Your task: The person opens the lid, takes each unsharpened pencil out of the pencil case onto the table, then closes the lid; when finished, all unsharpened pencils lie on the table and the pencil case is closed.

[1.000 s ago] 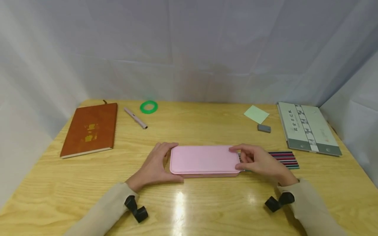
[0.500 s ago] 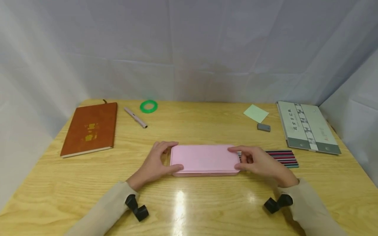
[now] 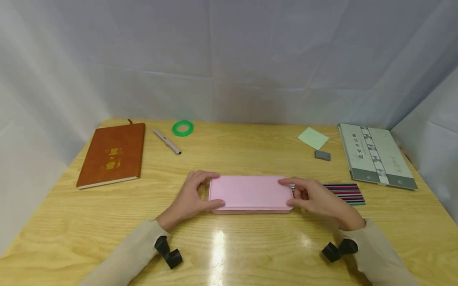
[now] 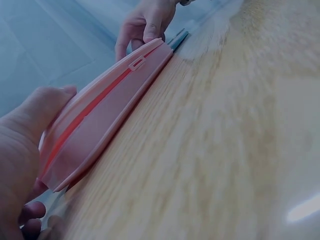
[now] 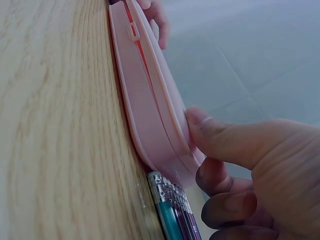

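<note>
A pink pencil case (image 3: 250, 192) lies lengthwise before me on the table. In both wrist views a narrow red gap runs along its front between lid and base, beside a small loop-shaped clasp (image 4: 137, 63). My left hand (image 3: 191, 196) grips the case's left end, thumb on top of the lid near the front edge and fingers at the back. At the other end my right hand (image 3: 315, 196) holds the lid, with thumb at the front corner and index finger at the back corner. Several pencils (image 3: 347, 194) lie under and past the right hand, their metal-ringed ends against the case.
At the left are a brown notebook (image 3: 112, 155), a pale pen (image 3: 166, 141) and a green tape ring (image 3: 183, 128). A pale green paper square (image 3: 313, 138), a grey eraser (image 3: 322, 155) and a grey-white account book (image 3: 377, 155) lie at the right. White cloth (image 3: 232, 59) hangs behind.
The left thumb has risen from below the case's front edge onto the lid. The right hand keeps its place on the lid's right end. The head view has shifted slightly.
</note>
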Action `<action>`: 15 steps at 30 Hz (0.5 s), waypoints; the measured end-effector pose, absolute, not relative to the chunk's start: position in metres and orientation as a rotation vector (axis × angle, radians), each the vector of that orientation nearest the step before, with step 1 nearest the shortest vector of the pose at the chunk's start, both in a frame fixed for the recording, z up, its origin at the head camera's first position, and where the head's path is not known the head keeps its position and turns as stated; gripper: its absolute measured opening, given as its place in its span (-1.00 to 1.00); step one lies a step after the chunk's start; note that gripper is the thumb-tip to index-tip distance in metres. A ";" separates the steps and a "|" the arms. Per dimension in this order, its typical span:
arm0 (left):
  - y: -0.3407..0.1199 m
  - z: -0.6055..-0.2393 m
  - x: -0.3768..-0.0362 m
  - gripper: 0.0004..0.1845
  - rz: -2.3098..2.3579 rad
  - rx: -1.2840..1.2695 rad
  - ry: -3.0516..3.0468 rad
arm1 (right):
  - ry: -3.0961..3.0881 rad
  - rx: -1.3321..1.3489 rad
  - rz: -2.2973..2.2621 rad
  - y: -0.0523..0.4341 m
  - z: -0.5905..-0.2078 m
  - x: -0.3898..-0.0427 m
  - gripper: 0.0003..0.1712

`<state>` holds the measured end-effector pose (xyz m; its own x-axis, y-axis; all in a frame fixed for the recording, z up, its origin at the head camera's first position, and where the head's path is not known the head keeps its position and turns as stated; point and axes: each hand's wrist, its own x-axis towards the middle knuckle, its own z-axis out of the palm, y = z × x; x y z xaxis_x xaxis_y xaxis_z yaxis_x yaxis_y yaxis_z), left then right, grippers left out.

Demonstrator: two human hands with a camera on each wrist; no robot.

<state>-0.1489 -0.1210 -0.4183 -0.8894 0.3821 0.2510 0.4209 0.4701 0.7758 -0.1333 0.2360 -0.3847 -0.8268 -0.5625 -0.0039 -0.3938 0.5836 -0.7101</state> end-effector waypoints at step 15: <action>-0.114 -0.420 -0.145 -0.28 -1.379 -0.758 -2.667 | 2.610 -0.795 -1.094 0.240 -0.383 -0.128 -0.44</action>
